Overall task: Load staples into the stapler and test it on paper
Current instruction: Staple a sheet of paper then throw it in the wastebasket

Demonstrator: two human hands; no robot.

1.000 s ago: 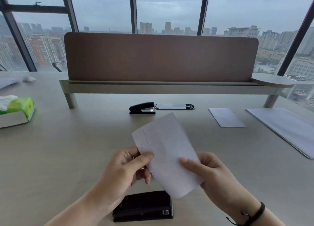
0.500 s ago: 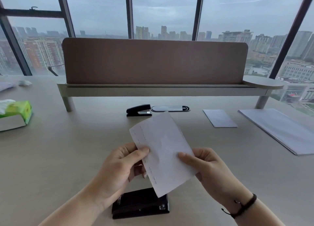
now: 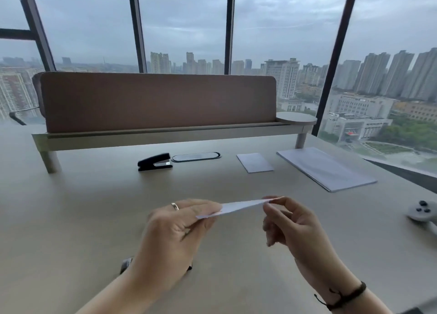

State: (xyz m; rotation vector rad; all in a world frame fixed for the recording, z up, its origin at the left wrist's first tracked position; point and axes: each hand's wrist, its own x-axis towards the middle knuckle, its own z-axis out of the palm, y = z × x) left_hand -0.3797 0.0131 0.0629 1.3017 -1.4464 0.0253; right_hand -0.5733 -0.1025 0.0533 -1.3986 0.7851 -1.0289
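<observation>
So my left hand is pinching one end of a thin white paper slip and my right hand pinches the other, holding it nearly edge-on above the smooth beige desk. The glossy black wedge-shaped stapler sits well back under the brown felt divider. Something dark peeks out under my left wrist, can't tell what.

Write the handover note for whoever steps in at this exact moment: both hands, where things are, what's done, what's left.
Left hand and right hand each pinch an end of the paper slip, held nearly edge-on above the desk.
Black stapler sits at the back, untouched.
Folded sheet and paper stack lie at the right.
Done: cannot tell from this view.
Left: check the slip for staples.
</observation>
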